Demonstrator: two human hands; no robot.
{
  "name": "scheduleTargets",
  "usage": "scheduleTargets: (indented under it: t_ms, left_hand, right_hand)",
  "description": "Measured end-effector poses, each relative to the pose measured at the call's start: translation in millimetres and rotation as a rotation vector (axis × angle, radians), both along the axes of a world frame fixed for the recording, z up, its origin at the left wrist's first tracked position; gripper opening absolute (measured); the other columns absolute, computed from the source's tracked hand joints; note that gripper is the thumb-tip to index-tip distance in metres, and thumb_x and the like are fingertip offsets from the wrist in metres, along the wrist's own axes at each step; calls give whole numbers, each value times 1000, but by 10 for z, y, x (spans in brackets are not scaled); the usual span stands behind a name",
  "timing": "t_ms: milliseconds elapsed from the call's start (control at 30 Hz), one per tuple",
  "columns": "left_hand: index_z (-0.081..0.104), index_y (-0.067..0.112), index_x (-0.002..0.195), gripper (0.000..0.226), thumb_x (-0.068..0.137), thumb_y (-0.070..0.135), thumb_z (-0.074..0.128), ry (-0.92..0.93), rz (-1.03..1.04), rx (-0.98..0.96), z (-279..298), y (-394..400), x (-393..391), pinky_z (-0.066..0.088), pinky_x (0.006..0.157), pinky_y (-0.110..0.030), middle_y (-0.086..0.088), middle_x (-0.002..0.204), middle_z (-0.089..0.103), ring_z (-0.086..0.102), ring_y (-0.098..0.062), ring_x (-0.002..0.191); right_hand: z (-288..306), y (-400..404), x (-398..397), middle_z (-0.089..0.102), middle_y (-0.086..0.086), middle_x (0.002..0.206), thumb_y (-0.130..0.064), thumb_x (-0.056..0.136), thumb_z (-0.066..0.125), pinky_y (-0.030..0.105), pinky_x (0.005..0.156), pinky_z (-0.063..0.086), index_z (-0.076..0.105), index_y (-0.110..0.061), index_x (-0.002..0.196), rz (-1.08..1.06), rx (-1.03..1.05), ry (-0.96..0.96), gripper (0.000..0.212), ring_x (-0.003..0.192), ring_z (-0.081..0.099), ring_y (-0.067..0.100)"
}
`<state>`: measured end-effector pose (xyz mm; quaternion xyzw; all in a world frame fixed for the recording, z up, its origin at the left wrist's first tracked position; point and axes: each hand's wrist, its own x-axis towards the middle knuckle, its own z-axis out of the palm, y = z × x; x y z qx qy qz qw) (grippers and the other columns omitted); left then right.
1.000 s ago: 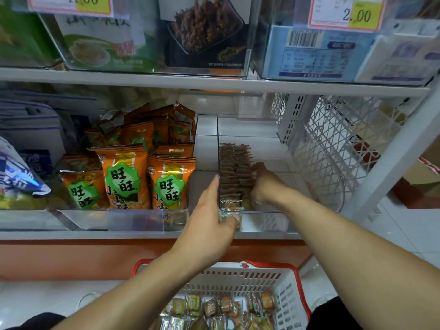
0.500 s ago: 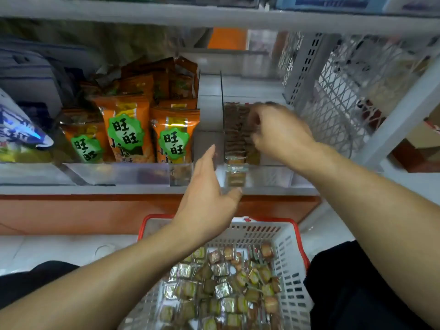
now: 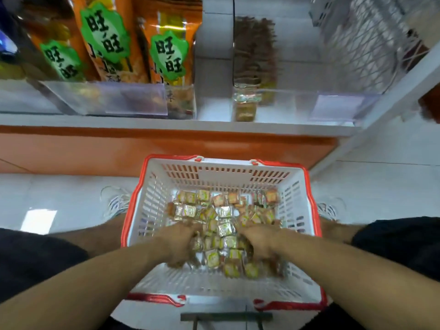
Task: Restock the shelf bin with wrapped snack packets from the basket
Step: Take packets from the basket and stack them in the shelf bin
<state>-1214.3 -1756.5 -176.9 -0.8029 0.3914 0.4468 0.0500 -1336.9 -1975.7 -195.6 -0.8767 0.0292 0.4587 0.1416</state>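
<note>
Digging both hands, left (image 3: 177,244) and right (image 3: 260,242), into packets (image 3: 221,225) in basket (image 3: 307,201); grip state blurred, cannot tell; bin (image 3: 338,101) far, above.

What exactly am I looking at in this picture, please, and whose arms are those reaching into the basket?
There is no machine here: a person wears one wide-angle camera on the head, so you look forward and down along their own bare arms. The left hand and right hand are both down in a white basket with a red rim that stands on the pale floor between the person's shoes. They are among the small wrapped snack packets heaped in it; motion blur hides whether the fingers have closed on any. Above is a shelf. Its clear bin holds a row of the same kind of packets along its left side, the rest bare. To the left stand orange snack bags with green labels.
</note>
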Motion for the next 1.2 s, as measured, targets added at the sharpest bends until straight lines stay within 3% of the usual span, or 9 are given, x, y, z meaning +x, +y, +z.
scheduleTargets:
  t_ms: [100,200,333,433,600,767,867,1000,1200]
  left_hand:
    - [47,26,143,61,89,38,70,13,22,25,-346,-118,-114,47,107,-41,-3,141,51,52,-27,130]
    - [35,26,154,76,90,53,66,9,56,71,-645,-266,-223,41,114,-48,-9,154,38,38,-32,140]
    - [27,36,155,90,82,71,66,-8,84,139,-923,-402,-346,41,112,-58,-9,164,21,25,-40,147]
    - [35,37,146,80,81,61,75,19,79,160,-1035,-483,-399,48,106,-56,-15,156,24,37,-40,138]
    - [43,33,141,67,85,42,78,65,31,158,-1105,-497,-389,49,106,-46,-19,147,25,52,-38,125]
    - [34,35,157,72,94,42,68,138,-59,157,-1090,-471,-421,33,117,-45,-12,165,23,27,-40,149]
    - [43,30,153,62,96,35,68,143,-26,107,-1096,-446,-458,40,111,-39,-10,156,40,41,-34,142]
    - [68,28,128,35,95,16,64,115,120,-4,-1110,-467,-437,50,105,-34,-7,138,53,62,-25,120]
    - [63,26,132,36,97,20,61,94,111,55,-1180,-482,-407,55,101,-41,-12,141,44,66,-31,115]
  right_hand:
    - [-440,206,-89,56,15,137,-33,85,75,36,98,48,51,-15,135,-104,80,75,59,119,57,34]
    - [-673,301,-100,45,16,149,-48,94,61,41,107,43,46,-16,141,-226,92,115,59,132,49,34]
    - [-831,338,-120,31,20,156,-59,99,40,51,114,31,31,-9,153,-182,92,202,74,144,30,39]
    - [-917,318,-103,38,18,153,-69,82,55,49,111,40,31,-13,150,-229,85,213,91,139,41,37]
    - [-989,286,-2,57,17,137,-41,88,68,44,100,52,47,-9,143,-237,128,290,67,117,60,33]
    - [-840,309,115,59,11,136,-57,86,67,43,102,50,56,-12,138,-157,156,394,69,120,59,33]
    - [-833,367,41,61,9,135,-51,87,69,43,97,53,52,-14,140,-181,160,408,67,118,62,32]
    - [-851,322,-23,67,8,126,-32,86,76,45,94,56,55,-23,133,-243,248,401,52,106,68,30]
    - [-745,207,88,55,6,138,-30,75,85,36,88,51,51,-22,137,-199,283,341,72,118,58,31]
